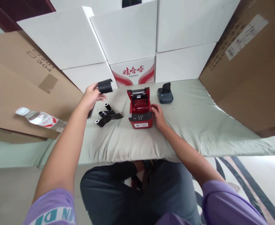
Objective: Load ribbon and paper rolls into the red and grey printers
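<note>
On the cushion, left hand (91,95) pinching black strip (105,86), right hand (158,115) touching red printer (140,109)

Short lilac sleeves (231,200), the left one printed with white-and-teal letters; dark grey trousers (118,193); bare forearms.

L hand (91,95) raised, pinch grip; R hand (158,115) resting flat.

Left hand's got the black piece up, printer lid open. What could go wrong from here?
1. The left hand pinches the black piece only at one edge, in the air; it could slip and drop onto the black rolls.
2. The right hand only rests beside the red printer; on the soft pad it may shift when pressed.
3. The bottle lies near the left forearm and could get knocked.
</note>
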A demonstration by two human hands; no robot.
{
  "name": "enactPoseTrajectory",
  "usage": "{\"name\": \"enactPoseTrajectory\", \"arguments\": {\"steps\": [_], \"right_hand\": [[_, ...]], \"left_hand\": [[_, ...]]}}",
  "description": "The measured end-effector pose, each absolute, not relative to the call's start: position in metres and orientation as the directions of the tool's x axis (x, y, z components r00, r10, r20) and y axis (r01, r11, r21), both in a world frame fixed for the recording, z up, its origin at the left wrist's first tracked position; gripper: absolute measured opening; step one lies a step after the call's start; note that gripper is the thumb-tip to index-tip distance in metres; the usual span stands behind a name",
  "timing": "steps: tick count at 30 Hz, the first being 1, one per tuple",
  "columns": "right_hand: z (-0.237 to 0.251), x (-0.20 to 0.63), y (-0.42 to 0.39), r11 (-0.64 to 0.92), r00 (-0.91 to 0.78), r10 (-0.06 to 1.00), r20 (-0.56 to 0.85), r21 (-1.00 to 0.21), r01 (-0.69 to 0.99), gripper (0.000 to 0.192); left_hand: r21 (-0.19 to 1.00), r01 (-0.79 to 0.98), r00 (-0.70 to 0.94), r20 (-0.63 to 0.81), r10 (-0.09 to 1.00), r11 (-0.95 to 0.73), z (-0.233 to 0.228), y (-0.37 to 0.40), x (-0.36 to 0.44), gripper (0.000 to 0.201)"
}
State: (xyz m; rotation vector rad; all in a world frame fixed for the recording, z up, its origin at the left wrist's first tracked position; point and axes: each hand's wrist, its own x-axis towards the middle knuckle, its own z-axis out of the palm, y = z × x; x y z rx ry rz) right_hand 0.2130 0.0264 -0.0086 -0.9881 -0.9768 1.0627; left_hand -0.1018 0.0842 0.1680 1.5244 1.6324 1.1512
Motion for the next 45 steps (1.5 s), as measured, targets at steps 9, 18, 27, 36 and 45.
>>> {"name": "enactPoseTrajectory", "arguments": {"steps": [9,18,27,36,45], "right_hand": [[-0.01,0.213,0.029,0.193,0.199,0.969,0.148,-0.953,-0.232,0.042],[-0.009,0.214,0.027,0.199,0.195,0.968,0.16,-0.96,-0.199,0.035],[-0.014,0.214,0.031,0.19,0.188,0.971,0.151,-0.958,-0.216,0.034],[-0.016,0.212,0.033,0.226,0.196,0.962,0.192,-0.959,-0.171,0.029],[-0.016,0.213,0.034,0.213,0.194,0.965,0.178,-0.961,-0.177,0.034]], "left_hand": [[0.622,0.771,-0.207,0.04,0.978,0.138,0.144,0.159,-0.134,0.026],[0.378,0.898,-0.219,-0.059,0.974,0.225,0.093,0.177,-0.122,0.021],[0.466,0.853,-0.347,0.168,0.923,0.236,0.112,0.136,-0.144,0.037],[0.434,0.901,-0.046,0.046,0.998,0.022,0.079,-0.006,-0.191,0.044],[0.741,0.659,-0.207,0.341,0.917,-0.126,0.048,-0.017,-0.171,0.032]]}}
